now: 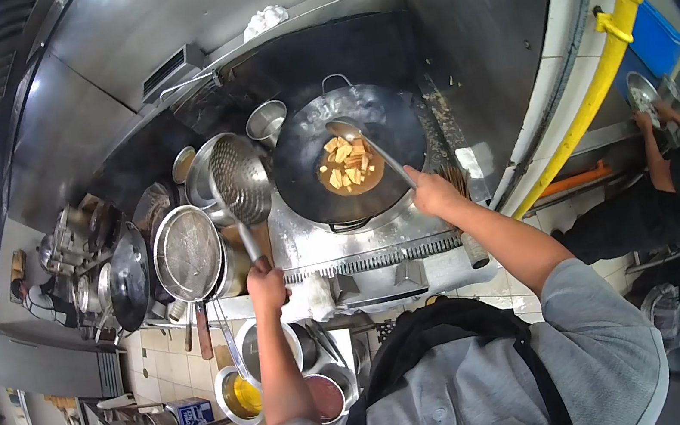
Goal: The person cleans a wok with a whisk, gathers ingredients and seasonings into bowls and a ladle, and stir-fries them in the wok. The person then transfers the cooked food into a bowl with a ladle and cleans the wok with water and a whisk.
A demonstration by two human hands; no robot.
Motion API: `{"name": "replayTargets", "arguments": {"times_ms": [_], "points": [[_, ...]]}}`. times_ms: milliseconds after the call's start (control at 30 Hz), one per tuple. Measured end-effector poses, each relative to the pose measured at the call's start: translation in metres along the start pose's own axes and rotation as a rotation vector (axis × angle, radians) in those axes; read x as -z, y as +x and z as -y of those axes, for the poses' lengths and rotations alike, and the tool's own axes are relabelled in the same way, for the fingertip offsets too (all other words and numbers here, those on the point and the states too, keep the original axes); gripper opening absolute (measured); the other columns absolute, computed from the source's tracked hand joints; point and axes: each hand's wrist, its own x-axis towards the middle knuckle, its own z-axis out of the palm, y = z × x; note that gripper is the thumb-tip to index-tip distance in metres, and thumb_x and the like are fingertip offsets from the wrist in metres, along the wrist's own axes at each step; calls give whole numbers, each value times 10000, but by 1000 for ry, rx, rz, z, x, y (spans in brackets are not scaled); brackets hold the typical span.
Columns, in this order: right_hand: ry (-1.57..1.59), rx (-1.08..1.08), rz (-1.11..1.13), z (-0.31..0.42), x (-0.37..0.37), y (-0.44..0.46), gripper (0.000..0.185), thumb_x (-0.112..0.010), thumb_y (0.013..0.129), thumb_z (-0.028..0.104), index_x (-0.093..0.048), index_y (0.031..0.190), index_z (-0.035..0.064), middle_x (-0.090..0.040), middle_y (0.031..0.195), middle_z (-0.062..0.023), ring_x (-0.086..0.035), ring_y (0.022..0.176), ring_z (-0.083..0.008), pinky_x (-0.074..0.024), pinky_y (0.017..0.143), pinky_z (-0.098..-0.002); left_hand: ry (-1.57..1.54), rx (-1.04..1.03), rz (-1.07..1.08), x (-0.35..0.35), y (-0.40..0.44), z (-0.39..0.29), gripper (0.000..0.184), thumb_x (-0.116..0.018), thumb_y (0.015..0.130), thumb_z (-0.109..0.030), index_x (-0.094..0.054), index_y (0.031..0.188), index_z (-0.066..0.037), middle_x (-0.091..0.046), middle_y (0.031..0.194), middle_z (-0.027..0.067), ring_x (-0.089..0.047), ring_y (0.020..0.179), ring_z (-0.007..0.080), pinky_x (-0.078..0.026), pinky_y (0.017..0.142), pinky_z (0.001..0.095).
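A large black wok (301,179) sits on the steel range, with golden cubes (347,178), possibly tofu, in brown liquid at its bottom. My right hand (435,192) is closed round the handle of a ladle (346,129), whose bowl rests in the wok at the upper edge of the cubes. My left hand (267,291) grips the handle of a perforated skimmer (240,179). Its bowl is raised left of the wok, over a metal pot (198,180). A round fine-mesh strainer (187,241) lies beside the skimmer, further left.
Behind the wok stands a small metal pot (266,120). Another wok (130,277) is at the left. Below are a bowl of yellow liquid (244,395) and a pot of reddish contents (325,397). A yellow pipe (595,107) runs along the right; beyond it, a person (643,205) handles a metal bowl.
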Motion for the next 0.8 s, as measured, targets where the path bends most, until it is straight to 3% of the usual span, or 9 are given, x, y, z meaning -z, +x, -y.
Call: {"name": "replayTargets", "arguments": {"times_ms": [167, 333, 500, 533, 633, 700, 767, 800], "points": [[-192, -27, 78, 16, 10, -5, 644, -499, 828, 83, -344, 1448, 161, -652, 1015, -240, -647, 934, -373, -509, 845, -469, -245, 330, 150, 31, -25, 83, 72, -570, 757, -86, -529, 736, -30, -510, 570, 56, -470, 382, 161, -397, 381, 296], [-235, -46, 117, 23, 6, -7, 671, -495, 829, 64, -304, 1465, 153, -642, 1061, -237, -643, 975, -359, -513, 852, -461, -444, 449, 245, 33, -37, 127, 69, -574, 788, -89, -547, 776, -26, -500, 585, 41, -474, 410, 154, -397, 397, 287], [-282, -55, 87, 16, -16, -5, 688, -489, 838, 65, -256, 1481, 145, -511, 1246, -285, -610, 1033, -401, -509, 866, -462, -755, 626, 459, 52, -26, 165, 122, -581, 842, -112, -506, 763, -55, -487, 620, 22, -449, 438, 135, -372, 417, 277], [-290, -58, 86, 17, -17, -6, 688, -489, 838, 65, -256, 1481, 145, -511, 1246, -285, -610, 1033, -401, -509, 866, -462, -746, 626, 455, 56, -27, 167, 122, -584, 844, -128, -538, 854, -16, -482, 629, 18, -457, 450, 120, -377, 417, 224], [-301, -94, 69, 14, -25, -6, 698, -489, 839, 65, -231, 1485, 123, -477, 1273, -303, -613, 1013, -416, -507, 868, -457, -784, 724, 550, 68, -23, 181, 149, -579, 855, -146, -560, 893, -3, -477, 621, 5, -450, 456, 102, -387, 415, 197], [-357, -95, 5, 6, -33, -2, 690, -540, 854, 148, -233, 1471, 123, -517, 1194, -262, -626, 943, -404, -515, 815, -468, -761, 726, 614, 71, -18, 189, 195, -597, 853, -187, -571, 920, -6, -551, 672, 23, -510, 487, 117, -421, 420, 211], [-376, -89, -4, 8, -31, -3, 698, -545, 854, 153, -226, 1474, 124, -529, 1167, -261, -626, 942, -406, -516, 812, -469, -160, 652, 472, 71, -21, 155, 312, -634, 839, -204, -600, 997, 63, -624, 755, 97, -610, 575, 210, -514, 530, 340], [-389, -80, -14, 9, -31, -3, 706, -550, 854, 158, -220, 1476, 124, -540, 1140, -261, -626, 940, -408, -517, 808, -471, 522, 277, 351, 67, -13, 165, 404, -658, 838, -212, -588, 1083, 102, -663, 838, 168, -664, 677, 258, -540, 632, 378]]}}
